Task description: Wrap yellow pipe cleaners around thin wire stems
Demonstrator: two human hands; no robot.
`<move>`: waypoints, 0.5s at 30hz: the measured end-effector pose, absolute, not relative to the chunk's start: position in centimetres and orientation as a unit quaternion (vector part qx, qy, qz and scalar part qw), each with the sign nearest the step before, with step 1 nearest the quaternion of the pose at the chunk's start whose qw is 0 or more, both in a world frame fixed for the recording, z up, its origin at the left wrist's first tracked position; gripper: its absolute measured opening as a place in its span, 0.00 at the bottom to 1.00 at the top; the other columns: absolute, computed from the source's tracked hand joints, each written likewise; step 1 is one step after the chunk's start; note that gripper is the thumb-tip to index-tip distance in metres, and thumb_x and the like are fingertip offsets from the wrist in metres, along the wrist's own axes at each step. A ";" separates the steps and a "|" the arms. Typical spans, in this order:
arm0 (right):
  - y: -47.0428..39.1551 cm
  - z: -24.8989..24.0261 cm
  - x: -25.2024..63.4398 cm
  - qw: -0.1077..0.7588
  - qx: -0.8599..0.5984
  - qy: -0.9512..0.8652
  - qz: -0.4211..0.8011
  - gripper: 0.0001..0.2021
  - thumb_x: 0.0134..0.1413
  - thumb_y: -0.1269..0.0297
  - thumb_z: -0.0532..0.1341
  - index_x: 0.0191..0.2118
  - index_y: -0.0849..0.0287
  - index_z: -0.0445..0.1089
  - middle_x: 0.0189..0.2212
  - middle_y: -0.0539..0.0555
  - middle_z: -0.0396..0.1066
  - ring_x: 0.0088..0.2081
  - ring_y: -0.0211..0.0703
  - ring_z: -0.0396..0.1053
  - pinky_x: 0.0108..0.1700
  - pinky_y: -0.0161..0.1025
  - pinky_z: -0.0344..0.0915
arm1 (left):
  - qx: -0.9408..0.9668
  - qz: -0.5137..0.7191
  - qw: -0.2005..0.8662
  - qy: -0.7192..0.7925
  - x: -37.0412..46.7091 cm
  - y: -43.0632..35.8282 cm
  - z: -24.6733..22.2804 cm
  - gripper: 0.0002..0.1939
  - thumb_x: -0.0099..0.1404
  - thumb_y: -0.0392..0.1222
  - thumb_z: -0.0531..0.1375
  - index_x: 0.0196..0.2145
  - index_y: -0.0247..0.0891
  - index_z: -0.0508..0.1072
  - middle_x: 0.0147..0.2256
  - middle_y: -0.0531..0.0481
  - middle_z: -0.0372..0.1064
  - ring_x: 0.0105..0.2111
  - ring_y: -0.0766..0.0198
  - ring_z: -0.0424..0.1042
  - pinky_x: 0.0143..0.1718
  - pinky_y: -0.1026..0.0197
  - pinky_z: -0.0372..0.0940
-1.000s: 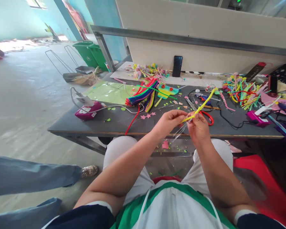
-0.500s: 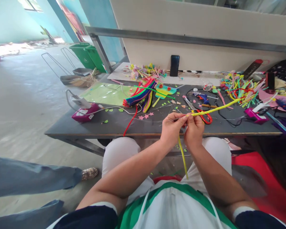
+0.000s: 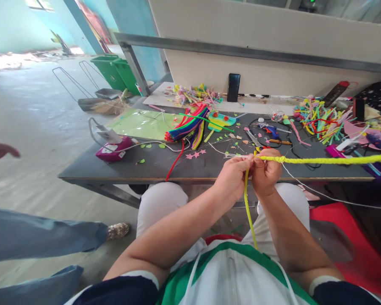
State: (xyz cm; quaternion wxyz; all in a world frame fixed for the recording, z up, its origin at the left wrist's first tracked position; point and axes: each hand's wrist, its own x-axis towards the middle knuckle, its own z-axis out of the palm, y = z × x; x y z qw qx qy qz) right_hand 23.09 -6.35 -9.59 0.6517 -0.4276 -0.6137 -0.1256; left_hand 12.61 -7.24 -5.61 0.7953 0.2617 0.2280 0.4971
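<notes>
My left hand (image 3: 233, 176) and right hand (image 3: 267, 171) pinch the long, fuzzy, bright-yellow twisted strand (image 3: 320, 161) near the front edge of the flat grey tabletop (image 3: 92, 170); slack pressure could let its twist unwind.

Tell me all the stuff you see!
Yellow stems: unclear count, yellow, table's front
Table: one, grey, in front
Stem bundle: one, multicoloured, mid-table
Red stem: one, red, front edge
Stars: three, pink, mid-table
Stem piles: two, mixed colours, table's back
Phone: one, black, table's back
Scissors: one pair, grey blades, mid-table
Tool: one, blue, right of scissors
Boxes: two, purple, table's left and right
Bins: two, green, back left
Seat: one, red, lower right
Another person's legs: two, blue denim, left
Another person's hand: one, blurred, left edge
Scraps: many, mixed colours, tabletop
Trousers: one pair, white, below table
Left hand: one, bare, pinching yellow stems
Right hand: one, bare, pinching yellow stems
</notes>
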 end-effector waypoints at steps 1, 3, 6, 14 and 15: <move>-6.3 -9.6 23.0 0.659 -0.418 -0.615 -0.113 0.05 0.57 0.63 0.57 0.32 0.56 0.65 0.30 0.52 0.66 0.39 0.46 0.66 0.45 0.48 0.63 | 0.277 0.503 0.788 0.222 12.5 -7.0 -5.7 0.08 0.49 0.38 0.67 0.23 0.31 0.72 0.22 0.52 0.67 0.24 0.71 0.65 0.29 0.67 0.60; -6.0 -9.7 22.9 0.670 -0.397 -0.623 -0.074 0.03 0.57 0.64 0.57 0.34 0.55 0.65 0.32 0.52 0.66 0.40 0.45 0.66 0.45 0.47 0.64 | 0.317 0.521 0.763 0.215 12.2 -6.4 -5.9 0.09 0.49 0.39 0.68 0.24 0.31 0.72 0.22 0.53 0.67 0.24 0.71 0.65 0.30 0.67 0.60; -5.5 -9.5 23.2 0.670 -0.372 -0.641 0.049 0.10 0.53 0.60 0.62 0.40 0.54 0.65 0.37 0.53 0.66 0.43 0.45 0.66 0.48 0.47 0.64 | 0.389 0.545 0.713 0.209 11.2 -5.2 -5.9 0.10 0.50 0.41 0.68 0.25 0.32 0.73 0.24 0.53 0.67 0.26 0.71 0.66 0.33 0.66 0.61; -6.3 -8.3 24.4 0.499 -0.299 -0.513 0.631 0.14 0.53 0.51 0.62 0.33 0.58 0.72 0.27 0.52 0.71 0.28 0.39 0.68 0.35 0.39 0.66 | 0.603 0.478 0.617 0.166 6.8 -2.5 -5.3 0.12 0.50 0.44 0.69 0.26 0.34 0.73 0.28 0.51 0.68 0.30 0.68 0.67 0.35 0.63 0.63; -6.5 -8.2 24.3 0.476 -0.277 -0.504 0.665 0.15 0.53 0.51 0.62 0.32 0.60 0.73 0.27 0.53 0.71 0.27 0.38 0.68 0.34 0.38 0.66 | 0.621 0.465 0.609 0.168 6.6 -2.3 -5.3 0.12 0.50 0.45 0.69 0.26 0.34 0.73 0.28 0.51 0.68 0.30 0.67 0.67 0.35 0.63 0.63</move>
